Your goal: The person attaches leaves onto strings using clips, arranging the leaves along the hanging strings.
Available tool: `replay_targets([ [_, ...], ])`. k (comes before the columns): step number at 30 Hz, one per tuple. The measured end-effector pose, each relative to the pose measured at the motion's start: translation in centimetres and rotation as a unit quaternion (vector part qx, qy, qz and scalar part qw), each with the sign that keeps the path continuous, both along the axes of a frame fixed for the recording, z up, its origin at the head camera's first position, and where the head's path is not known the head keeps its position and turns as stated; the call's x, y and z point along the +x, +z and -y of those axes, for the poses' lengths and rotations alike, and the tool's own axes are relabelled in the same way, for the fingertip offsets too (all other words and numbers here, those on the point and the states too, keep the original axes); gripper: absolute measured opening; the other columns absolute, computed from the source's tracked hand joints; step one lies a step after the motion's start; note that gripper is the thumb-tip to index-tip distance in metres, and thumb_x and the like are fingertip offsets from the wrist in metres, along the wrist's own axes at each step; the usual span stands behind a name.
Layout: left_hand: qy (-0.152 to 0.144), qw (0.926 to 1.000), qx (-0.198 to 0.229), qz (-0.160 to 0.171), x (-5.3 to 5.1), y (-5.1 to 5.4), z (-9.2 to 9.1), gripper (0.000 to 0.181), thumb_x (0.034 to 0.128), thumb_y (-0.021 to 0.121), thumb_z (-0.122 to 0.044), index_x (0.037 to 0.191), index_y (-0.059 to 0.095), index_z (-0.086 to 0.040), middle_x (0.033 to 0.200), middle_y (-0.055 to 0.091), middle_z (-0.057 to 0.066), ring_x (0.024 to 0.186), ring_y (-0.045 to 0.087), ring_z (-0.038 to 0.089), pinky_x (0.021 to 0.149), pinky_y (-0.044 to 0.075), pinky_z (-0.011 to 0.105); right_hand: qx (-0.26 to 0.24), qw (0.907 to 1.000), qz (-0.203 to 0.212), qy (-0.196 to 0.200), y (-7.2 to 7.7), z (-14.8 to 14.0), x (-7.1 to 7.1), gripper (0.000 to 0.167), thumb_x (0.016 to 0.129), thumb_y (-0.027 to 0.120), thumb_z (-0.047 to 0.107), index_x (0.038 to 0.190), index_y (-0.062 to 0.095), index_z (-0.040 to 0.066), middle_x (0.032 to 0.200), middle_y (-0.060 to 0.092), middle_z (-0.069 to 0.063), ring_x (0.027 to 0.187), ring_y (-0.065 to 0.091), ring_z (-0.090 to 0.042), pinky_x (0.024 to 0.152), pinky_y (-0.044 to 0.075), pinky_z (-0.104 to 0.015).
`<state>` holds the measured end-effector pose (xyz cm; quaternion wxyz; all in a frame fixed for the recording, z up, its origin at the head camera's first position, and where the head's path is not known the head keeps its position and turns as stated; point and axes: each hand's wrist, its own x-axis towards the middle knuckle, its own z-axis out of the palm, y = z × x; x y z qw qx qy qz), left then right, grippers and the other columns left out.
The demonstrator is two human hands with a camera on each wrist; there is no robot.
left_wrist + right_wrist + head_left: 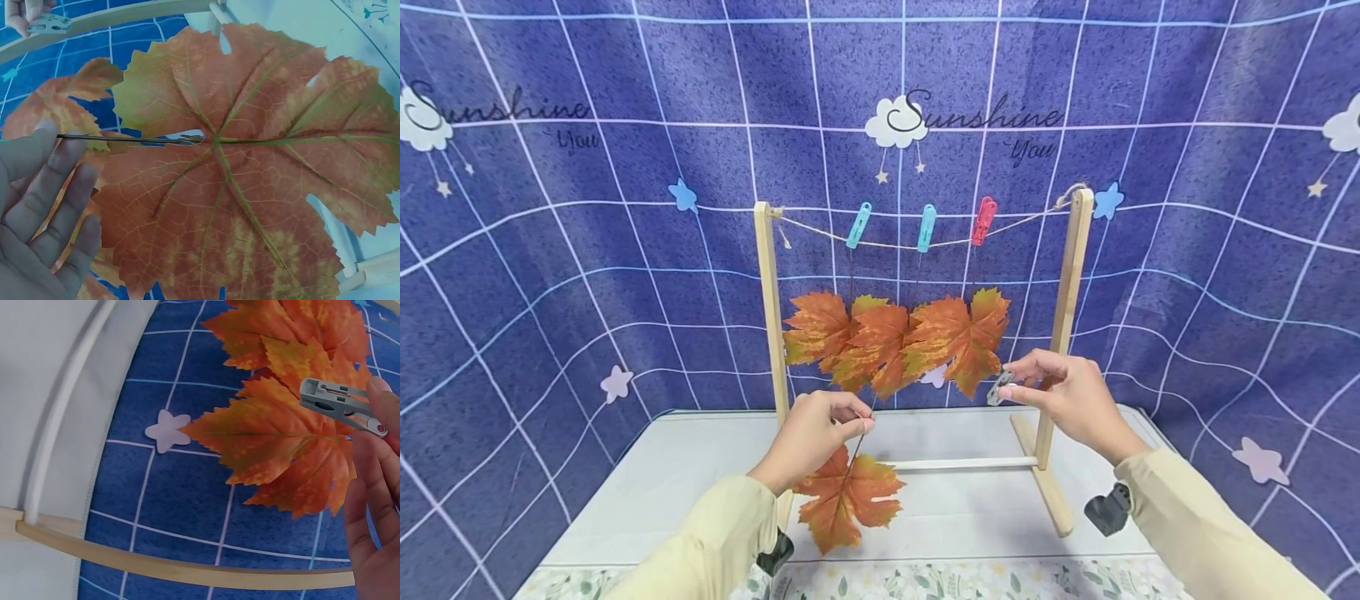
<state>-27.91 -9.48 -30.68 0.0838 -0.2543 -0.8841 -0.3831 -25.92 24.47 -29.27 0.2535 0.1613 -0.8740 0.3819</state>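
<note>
My left hand [820, 433] pinches the thin stem of an orange maple-like leaf [848, 500], which hangs below the fingers; in the left wrist view the leaf [250, 162] fills most of the frame. A grey clothespin [1000, 388] is held between thumb and fingers of my right hand [1071, 400]; the right wrist view shows the clothespin [340, 406] close up. Behind the hands, several orange leaves [958, 337] hang overlapping from a string [891, 245]. Two blue clothespins [927, 227] and a red clothespin [984, 221] clip their stems to it.
The string runs between two wooden posts [1070, 275] joined low down by a white rod [962, 463]. This frame stands on a white tabletop [955, 517] with a floral strip [985, 579] along the front. A blue patterned curtain [625, 292] encloses the back and sides.
</note>
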Motion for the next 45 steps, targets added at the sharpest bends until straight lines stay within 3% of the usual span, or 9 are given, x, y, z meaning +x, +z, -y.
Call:
replay_targets([
  [14,0.004,0.9992,0.039,-0.013,-0.1,0.8,-2.6,0.003,0.0928,0.076,-0.016,0.09,0.078,-0.017,0.078,0.073,-0.009,0.07,0.064,0.01,0.063,0.05,0.029,0.021,0.9996,-0.018,-0.011,3.0,-0.7,0.5,0.02,0.082,0.087,0.02,0.098,0.079,0.012,0.078,0.074,0.005,0.067,0.063,-0.013,0.06,0.05,-0.025],
  [21,-0.013,0.9983,0.053,-0.023,-0.2,1.3,-3.8,0.003,0.0933,0.075,-0.016,0.092,0.078,-0.015,0.081,0.075,-0.004,0.072,0.065,0.009,0.066,0.051,0.031,0.027,0.9993,-0.023,-0.009,4.7,-0.9,0.7,0.018,0.086,0.084,0.024,0.1,0.079,0.014,0.081,0.075,0.003,0.071,0.064,-0.014,0.063,0.051,-0.025],
  [32,-0.024,0.9974,0.064,-0.021,-0.7,2.2,-6.2,0.005,0.0928,0.076,-0.018,0.097,0.078,-0.015,0.082,0.074,-0.007,0.074,0.067,0.014,0.064,0.052,0.029,0.026,0.9992,-0.026,-0.017,6.6,-1.4,0.6,0.021,0.086,0.084,0.027,0.102,0.079,0.014,0.083,0.075,0.001,0.071,0.063,-0.016,0.062,0.05,-0.026],
  [45,-0.037,0.9962,0.057,-0.055,-1.2,3.8,-9.6,0.007,0.095,0.074,-0.019,0.097,0.078,-0.014,0.087,0.076,-0.003,0.075,0.067,0.007,0.07,0.054,0.029,0.039,0.9973,-0.057,-0.023,9.0,-2.0,0.5,0.019,0.086,0.084,0.022,0.101,0.079,0.011,0.085,0.077,-0.003,0.071,0.065,-0.009,0.062,0.048,-0.02],
])
